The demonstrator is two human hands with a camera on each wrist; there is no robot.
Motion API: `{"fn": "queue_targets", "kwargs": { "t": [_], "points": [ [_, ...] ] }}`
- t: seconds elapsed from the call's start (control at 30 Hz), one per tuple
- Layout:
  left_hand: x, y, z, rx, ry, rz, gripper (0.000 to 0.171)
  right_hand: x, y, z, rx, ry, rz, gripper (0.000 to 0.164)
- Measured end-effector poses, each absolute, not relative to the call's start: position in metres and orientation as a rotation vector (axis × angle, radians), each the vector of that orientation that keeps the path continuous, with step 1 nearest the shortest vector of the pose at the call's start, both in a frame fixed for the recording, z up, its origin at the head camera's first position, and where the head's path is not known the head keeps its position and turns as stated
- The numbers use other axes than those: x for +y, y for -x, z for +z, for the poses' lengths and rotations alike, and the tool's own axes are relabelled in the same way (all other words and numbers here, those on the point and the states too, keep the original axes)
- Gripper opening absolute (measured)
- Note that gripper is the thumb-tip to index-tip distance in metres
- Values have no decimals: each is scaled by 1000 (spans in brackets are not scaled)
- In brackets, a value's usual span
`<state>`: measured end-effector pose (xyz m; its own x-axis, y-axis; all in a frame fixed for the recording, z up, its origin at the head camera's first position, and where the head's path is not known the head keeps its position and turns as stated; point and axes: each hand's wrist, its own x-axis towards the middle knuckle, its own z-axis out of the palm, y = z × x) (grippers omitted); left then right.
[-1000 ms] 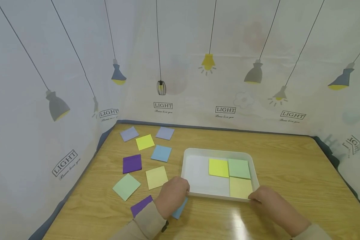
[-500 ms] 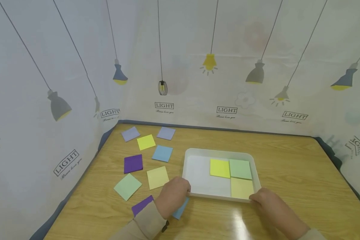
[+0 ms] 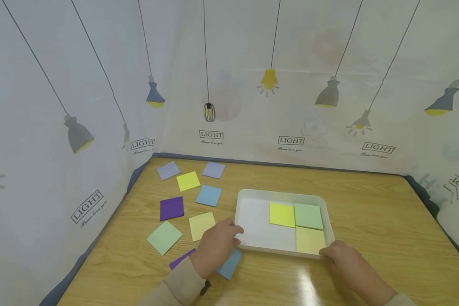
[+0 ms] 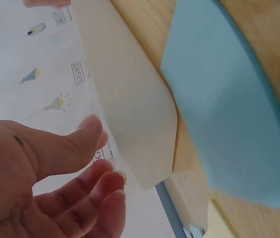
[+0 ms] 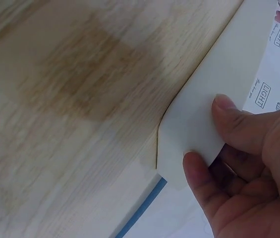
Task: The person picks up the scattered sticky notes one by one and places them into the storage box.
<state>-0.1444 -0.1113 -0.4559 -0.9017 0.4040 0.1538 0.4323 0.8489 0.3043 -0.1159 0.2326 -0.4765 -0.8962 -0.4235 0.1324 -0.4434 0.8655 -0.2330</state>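
A white rectangular tray [image 3: 265, 242] lies on the table with a bright yellow sticky-note pad [image 3: 282, 215], a green one [image 3: 308, 216] and a pale yellow one [image 3: 310, 240] in its right part. My left hand [image 3: 218, 244] is at the tray's near left corner. In the left wrist view its thumb and loosely bent fingers [image 4: 97, 186] stand apart with nothing between them. My right hand [image 3: 349, 263] holds the near right corner, thumb and forefinger against the outer walls in the right wrist view. A blue pad [image 3: 229, 264] lies partly hidden under my left hand.
Left of the tray lie several more pads: purple [image 3: 172, 208], green [image 3: 164, 238], pale yellow [image 3: 200, 225], blue [image 3: 208, 195], bright yellow [image 3: 188, 181] and lilac [image 3: 213, 170]. My left forearm partly covers another purple pad [image 3: 181, 258]. A lamp-printed curtain [image 3: 248, 114] borders the table.
My left hand's thumb and fingers have come apart from their hold at the tray's left corner. The right hand keeps its hold, and the tray and pads lie as before.
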Motion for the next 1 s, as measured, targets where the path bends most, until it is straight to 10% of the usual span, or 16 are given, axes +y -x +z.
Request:
{"fn": "queue_targets", "kwargs": {
  "t": [1.0],
  "points": [
    [-187,220,-467,-3292,205,-501,33,235,118,-480,-2855,-790,391,16]
  ]
}}
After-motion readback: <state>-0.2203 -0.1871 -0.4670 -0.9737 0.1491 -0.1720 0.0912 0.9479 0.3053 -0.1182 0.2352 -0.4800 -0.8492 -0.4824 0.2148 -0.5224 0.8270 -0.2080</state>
